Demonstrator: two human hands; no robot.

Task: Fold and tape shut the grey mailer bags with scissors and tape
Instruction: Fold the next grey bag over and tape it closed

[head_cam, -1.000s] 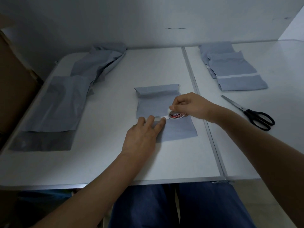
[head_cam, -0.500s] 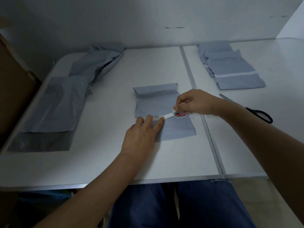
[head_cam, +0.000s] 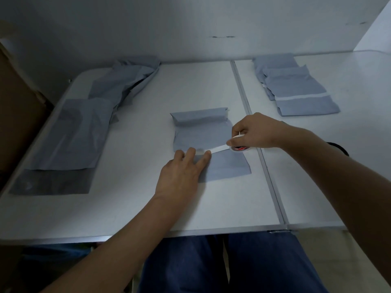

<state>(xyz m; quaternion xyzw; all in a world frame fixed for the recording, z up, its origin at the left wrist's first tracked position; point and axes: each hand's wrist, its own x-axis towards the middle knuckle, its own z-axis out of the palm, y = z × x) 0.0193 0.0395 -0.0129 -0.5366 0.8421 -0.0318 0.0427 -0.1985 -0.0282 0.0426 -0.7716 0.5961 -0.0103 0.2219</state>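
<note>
A folded grey mailer bag (head_cam: pixel 203 134) lies in the middle of the white table (head_cam: pixel 137 208). My left hand (head_cam: pixel 182 172) presses flat, straight fingers on the bag's fold and on the free end of a white tape strip (head_cam: pixel 219 148). My right hand (head_cam: pixel 254 132) grips the tape roll (head_cam: pixel 240 147) at the bag's right edge, with the strip stretched between roll and left fingers. Only a bit of the black scissors handle (head_cam: pixel 340 148) shows behind my right forearm.
Unfolded grey bags (head_cam: pixel 72 134) lie stacked along the table's left side, with more crumpled ones (head_cam: pixel 131 81) behind. Folded, taped bags (head_cam: pixel 296 89) are stacked at the back right. A metal seam (head_cam: pixel 264 166) splits the table. A brown cardboard box (head_cam: pixel 17 115) stands at the left.
My right hand has drawn the tape roll to the right, lengthening the strip across the bag. It now covers most of the scissors. My left hand has stayed in place.
</note>
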